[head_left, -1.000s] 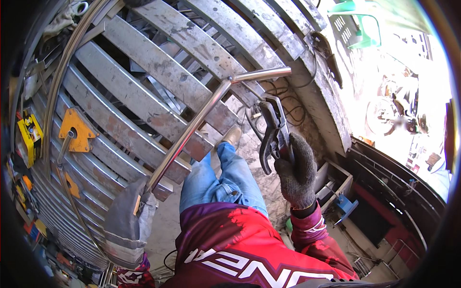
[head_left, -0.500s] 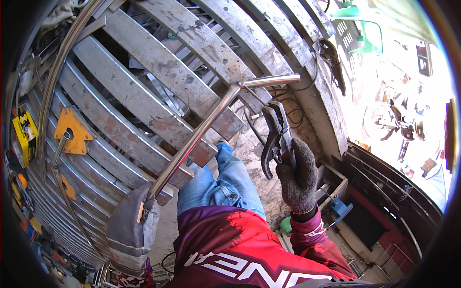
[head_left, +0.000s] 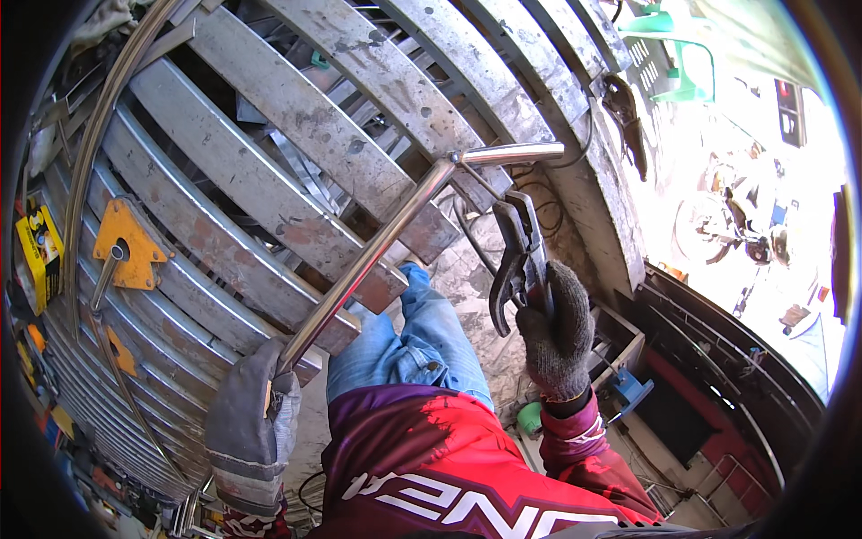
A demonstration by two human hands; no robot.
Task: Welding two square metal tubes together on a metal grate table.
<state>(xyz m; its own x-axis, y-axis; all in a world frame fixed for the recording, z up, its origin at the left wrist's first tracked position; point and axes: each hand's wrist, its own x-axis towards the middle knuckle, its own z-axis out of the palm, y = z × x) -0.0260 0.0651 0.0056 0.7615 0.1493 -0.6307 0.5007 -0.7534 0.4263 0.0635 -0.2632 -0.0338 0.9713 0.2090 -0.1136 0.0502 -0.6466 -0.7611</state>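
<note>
A shiny metal tube [head_left: 377, 244] lies slanting over the slatted steel bench, joined at its far end to a shorter tube [head_left: 516, 154] that points right. My left hand [head_left: 253, 422], in a thick grey work glove, is closed round the near end of the long tube. In a dark knitted glove, my right hand [head_left: 558, 334] grips a black electrode holder [head_left: 519, 256]. From its jaws a thin welding rod [head_left: 480, 182] reaches up to the corner where the tubes meet. Whether the rod's tip touches the metal I cannot tell.
Gaps separate the bench's steel slats [head_left: 296, 112]. On the left are an orange magnetic-looking angle holder [head_left: 135, 244] and a yellow and black box [head_left: 40, 247]. A dark clamp-like tool [head_left: 624, 121] hangs at the bench's right edge. Farther right are a green chair [head_left: 682, 63] and a motorcycle [head_left: 745, 229].
The view has shifted slightly. Both hands keep their grips, and the tubes and welding rod stand almost as before.
</note>
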